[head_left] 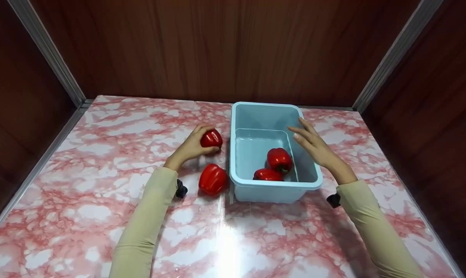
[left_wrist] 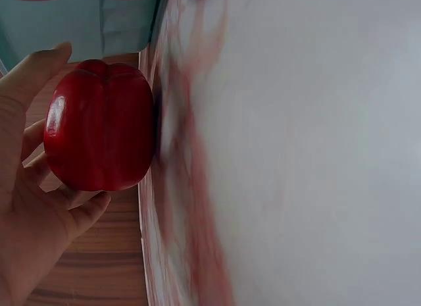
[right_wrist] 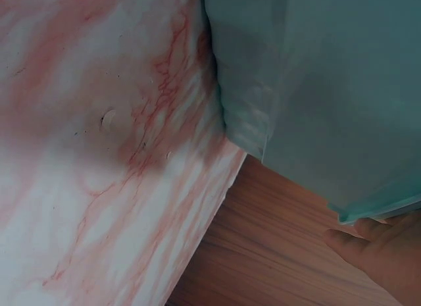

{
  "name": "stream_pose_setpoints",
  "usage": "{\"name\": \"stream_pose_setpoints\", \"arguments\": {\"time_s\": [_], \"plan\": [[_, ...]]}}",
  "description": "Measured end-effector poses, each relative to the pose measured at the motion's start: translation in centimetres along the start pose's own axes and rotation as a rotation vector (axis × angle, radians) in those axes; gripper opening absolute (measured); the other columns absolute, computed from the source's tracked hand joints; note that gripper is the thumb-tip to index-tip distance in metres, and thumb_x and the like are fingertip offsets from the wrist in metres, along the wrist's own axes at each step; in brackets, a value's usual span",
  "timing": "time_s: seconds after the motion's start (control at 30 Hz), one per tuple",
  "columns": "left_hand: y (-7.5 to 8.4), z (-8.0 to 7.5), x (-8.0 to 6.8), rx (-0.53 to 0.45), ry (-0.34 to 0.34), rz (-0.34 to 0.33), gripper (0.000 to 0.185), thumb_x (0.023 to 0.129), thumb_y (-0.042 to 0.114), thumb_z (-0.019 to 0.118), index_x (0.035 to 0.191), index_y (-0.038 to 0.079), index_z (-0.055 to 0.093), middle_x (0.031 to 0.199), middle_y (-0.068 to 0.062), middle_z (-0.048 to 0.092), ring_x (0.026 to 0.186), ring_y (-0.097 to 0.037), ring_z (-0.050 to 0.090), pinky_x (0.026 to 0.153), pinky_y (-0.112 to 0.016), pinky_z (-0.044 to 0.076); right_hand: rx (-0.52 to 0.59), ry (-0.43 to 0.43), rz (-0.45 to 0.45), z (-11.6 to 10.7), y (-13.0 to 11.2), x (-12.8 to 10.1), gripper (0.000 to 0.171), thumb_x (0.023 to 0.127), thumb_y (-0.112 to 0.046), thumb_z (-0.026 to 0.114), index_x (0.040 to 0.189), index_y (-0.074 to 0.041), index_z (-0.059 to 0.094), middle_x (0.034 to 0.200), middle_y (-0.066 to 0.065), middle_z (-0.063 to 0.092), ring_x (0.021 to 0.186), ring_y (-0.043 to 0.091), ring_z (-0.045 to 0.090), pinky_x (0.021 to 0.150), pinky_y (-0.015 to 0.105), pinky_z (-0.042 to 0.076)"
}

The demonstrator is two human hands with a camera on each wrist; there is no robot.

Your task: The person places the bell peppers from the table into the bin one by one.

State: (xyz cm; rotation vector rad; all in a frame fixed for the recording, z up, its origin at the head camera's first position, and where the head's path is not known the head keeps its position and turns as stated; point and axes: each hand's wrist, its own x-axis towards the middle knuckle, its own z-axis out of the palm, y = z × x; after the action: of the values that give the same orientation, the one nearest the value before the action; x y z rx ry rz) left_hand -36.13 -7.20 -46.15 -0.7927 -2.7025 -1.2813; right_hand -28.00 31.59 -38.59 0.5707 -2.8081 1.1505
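A light blue plastic bin [head_left: 273, 185] stands on the pink marble table [head_left: 101, 216]. Two red bell peppers [head_left: 279, 159] [head_left: 268, 175] lie inside it near the front. My left hand [head_left: 196, 144] curls around a third red pepper [head_left: 211, 138] [left_wrist: 100, 126] on the table just left of the bin. A fourth red pepper [head_left: 213, 179] lies loose on the table beside the bin's front left corner. My right hand [head_left: 313, 142] has straight fingers resting on the bin's right rim [right_wrist: 368, 210], holding nothing.
Dark wooden walls [head_left: 217, 46] with metal corner strips enclose the table at the back and both sides. A bright glare patch [head_left: 225, 239] lies on the near part of the table between my sleeves.
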Motion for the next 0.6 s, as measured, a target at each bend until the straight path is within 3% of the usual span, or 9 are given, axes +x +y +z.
{"name": "stream_pose_setpoints", "arguments": {"time_s": [0.23,0.6], "plan": [[-0.06,0.04,0.05,-0.003,0.003,0.02,0.073,0.076,0.033,0.076,0.138,0.017,0.041,0.138,-0.009,0.036,0.125,-0.027,0.042,0.101,-0.044,0.039,0.026,-0.013,0.026,0.05,-0.16,-0.09,0.047,0.096,-0.043,0.042,0.137,-0.019,0.046,0.156,0.002,0.006,0.142,0.028,0.002,0.108,0.064,0.006],[-0.39,0.23,0.24,0.01,0.013,-0.016,0.071,0.077,0.032,0.075,0.138,0.021,0.04,0.136,-0.007,0.036,0.124,-0.029,0.043,0.101,-0.046,0.039,0.023,-0.003,0.007,0.05,-0.02,0.0,0.046,0.097,-0.041,0.043,0.137,-0.018,0.047,0.156,0.004,0.006,0.142,0.028,0.002,0.108,0.064,0.006]]}}
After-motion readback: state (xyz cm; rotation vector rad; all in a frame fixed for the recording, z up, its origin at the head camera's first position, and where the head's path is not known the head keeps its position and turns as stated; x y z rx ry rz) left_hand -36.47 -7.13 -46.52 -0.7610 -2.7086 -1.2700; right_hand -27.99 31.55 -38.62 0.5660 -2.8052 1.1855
